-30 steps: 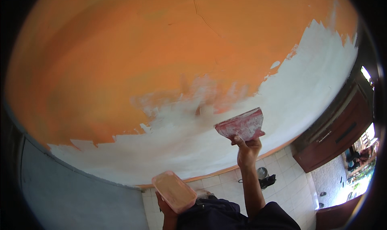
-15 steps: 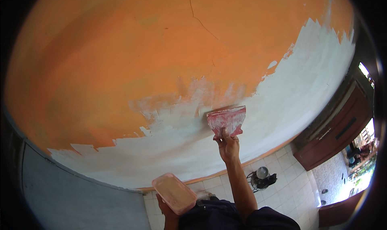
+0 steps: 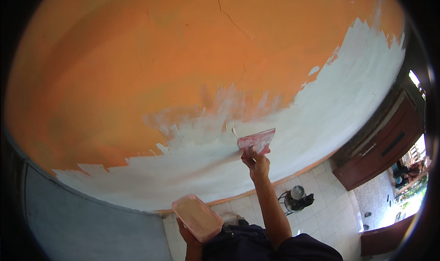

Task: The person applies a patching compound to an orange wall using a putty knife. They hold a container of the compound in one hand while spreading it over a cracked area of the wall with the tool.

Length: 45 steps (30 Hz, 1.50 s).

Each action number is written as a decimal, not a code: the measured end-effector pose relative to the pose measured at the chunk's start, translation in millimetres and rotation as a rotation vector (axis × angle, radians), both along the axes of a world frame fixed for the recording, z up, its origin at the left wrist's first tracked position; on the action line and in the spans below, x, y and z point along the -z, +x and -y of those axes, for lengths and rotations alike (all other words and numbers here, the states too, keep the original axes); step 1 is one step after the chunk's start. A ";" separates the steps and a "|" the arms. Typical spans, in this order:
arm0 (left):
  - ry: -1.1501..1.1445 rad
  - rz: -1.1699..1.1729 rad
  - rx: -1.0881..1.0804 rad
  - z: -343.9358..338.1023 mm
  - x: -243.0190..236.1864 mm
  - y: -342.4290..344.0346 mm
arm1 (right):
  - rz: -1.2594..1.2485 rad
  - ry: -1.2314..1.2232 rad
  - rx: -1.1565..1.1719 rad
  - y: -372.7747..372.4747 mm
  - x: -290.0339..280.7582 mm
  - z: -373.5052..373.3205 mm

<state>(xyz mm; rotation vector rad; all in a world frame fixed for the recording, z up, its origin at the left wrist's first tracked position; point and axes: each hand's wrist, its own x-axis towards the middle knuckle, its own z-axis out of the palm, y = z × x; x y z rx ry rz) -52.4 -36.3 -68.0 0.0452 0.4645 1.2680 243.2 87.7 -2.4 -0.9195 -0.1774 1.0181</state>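
Note:
My right hand (image 3: 256, 167) grips a wide red scraper (image 3: 255, 139) smeared with white. The scraper is at the white lower band of the wall, just below where thin white streaks fade into orange paint (image 3: 174, 55); a small white ridge lies off its upper left corner. In my left hand (image 3: 185, 233), low at the bottom, is a rectangular pink tub (image 3: 190, 210) of pale beige material. The white coating (image 3: 343, 78) has a ragged upper edge running up to the right. A thin crack runs through the orange above.
A grey surface (image 3: 91, 215) is at left. On the tiled floor (image 3: 321, 206) stands a black stool (image 3: 302, 201) with a round metal container on it. At right an open brown wooden door (image 3: 376, 151) shows a doorway to the outside, with sandals on the ground (image 3: 371, 201).
My right hand and the scraper have moved left along the wall, and the scraper's edge has changed its slant. My left hand still holds the tub in much the same place.

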 end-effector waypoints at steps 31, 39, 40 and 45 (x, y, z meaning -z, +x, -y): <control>0.017 -0.003 -0.019 2.0 18.5 -20.7 | -0.062 -0.018 -0.158 -0.3 139.9 73.4; 0.055 0.068 0.024 -4.4 12.9 -9.8 | 0.035 0.373 -0.140 -47.9 -36.1 0.3; 0.051 0.064 0.022 -2.3 4.6 -6.9 | 0.011 0.377 -0.134 -53.4 -41.3 -2.7; 0.036 0.057 -0.017 0.7 10.6 -8.6 | 0.033 0.228 -0.099 -56.8 -18.7 -12.7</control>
